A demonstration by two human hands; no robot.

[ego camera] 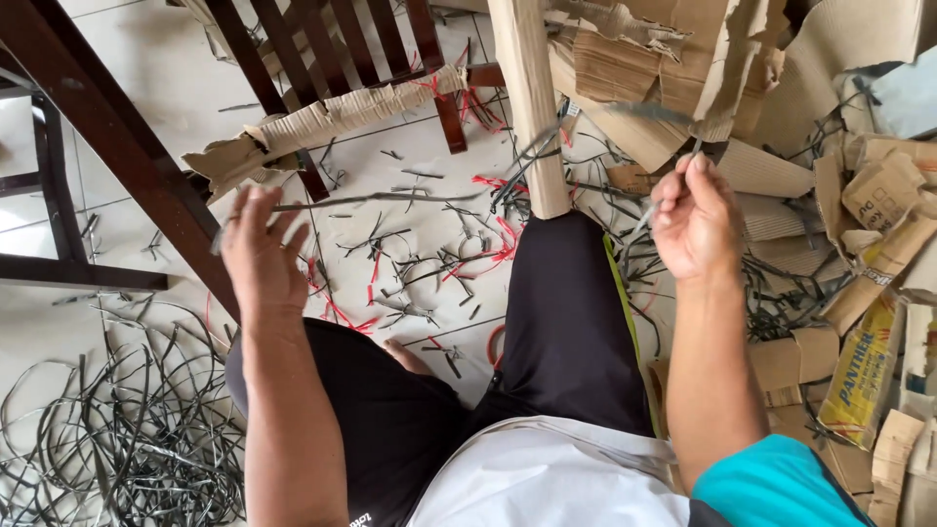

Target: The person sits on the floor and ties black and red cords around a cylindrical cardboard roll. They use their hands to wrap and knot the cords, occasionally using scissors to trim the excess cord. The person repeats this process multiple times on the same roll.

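My left hand (262, 256) is raised over the floor at the left, its fingers pinched on one end of a thin dark strip (381, 198) that runs rightward. My right hand (695, 224) is up at the right, fingers closed on a short dark strip piece (646, 217) near a blurred strand (649, 113). Between the hands stands a rolled cardboard tube (532, 107), upright against my black-trousered knee (571, 322). I sit on a white tiled floor.
Dark wooden chair legs (107, 127) stand at the left and back. A pile of dark strips (127, 429) lies at the lower left. Cut strip bits and red threads (420, 263) litter the tiles. Torn cardboard pieces (859, 224) heap at the right.
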